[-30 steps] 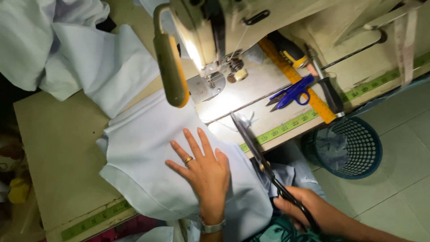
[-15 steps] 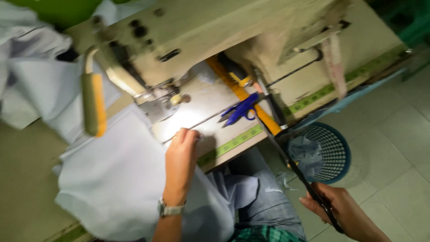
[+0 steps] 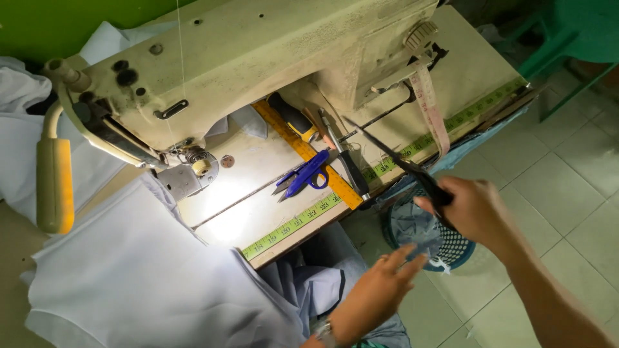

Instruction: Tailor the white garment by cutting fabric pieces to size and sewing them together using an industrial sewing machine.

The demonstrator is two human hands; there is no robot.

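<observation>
While right hand (image 3: 476,209) grips scissors (image 3: 400,161), left hand (image 3: 387,280) open, empty

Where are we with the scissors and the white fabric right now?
Looks done: the white fabric lies spread under the sewing machine, no hand on it. In hand: the right hand grips long black scissors, blades pointing over the table edge; the left hand hangs open above the blue basket, holding nothing. Left: the scissors are not yet set down, and the blue snips lie untouched.

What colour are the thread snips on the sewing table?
Blue handles, in the head view: the thread snips lie beside the orange ruler on the sewing table.
</observation>
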